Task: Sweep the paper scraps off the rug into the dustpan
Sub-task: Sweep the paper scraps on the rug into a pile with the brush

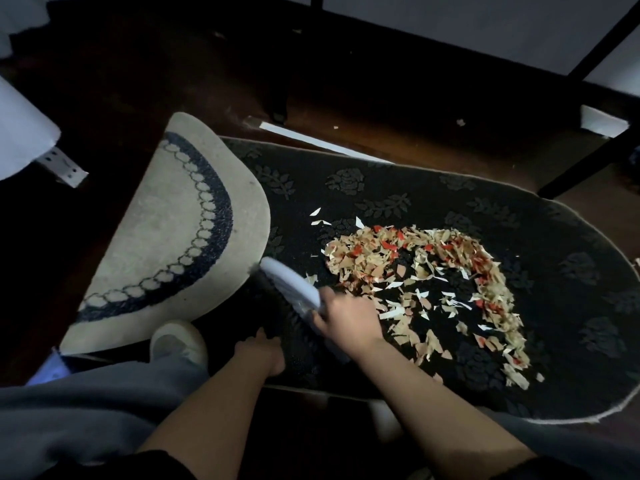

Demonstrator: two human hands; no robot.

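Tan, white and red paper scraps (426,282) lie in a curved heap on the dark oval rug (554,271) with a leaf pattern. My right hand (346,320) grips the handle of a light blue hand brush (291,282). The brush head points up-left, with its dark bristles against the rug, just left of the heap. My left hand (261,351) rests on the rug near its front edge, holding nothing that I can see. A light blue object (48,370), possibly the dustpan, shows at the lower left, half hidden behind my knee.
A beige rug (173,237) with a dark scalloped ring overlaps the dark rug's left end. My shoe (178,342) stands at its near edge. Black furniture legs (588,161) stand at the right and at the back. Stray scraps (460,122) lie on the wooden floor.
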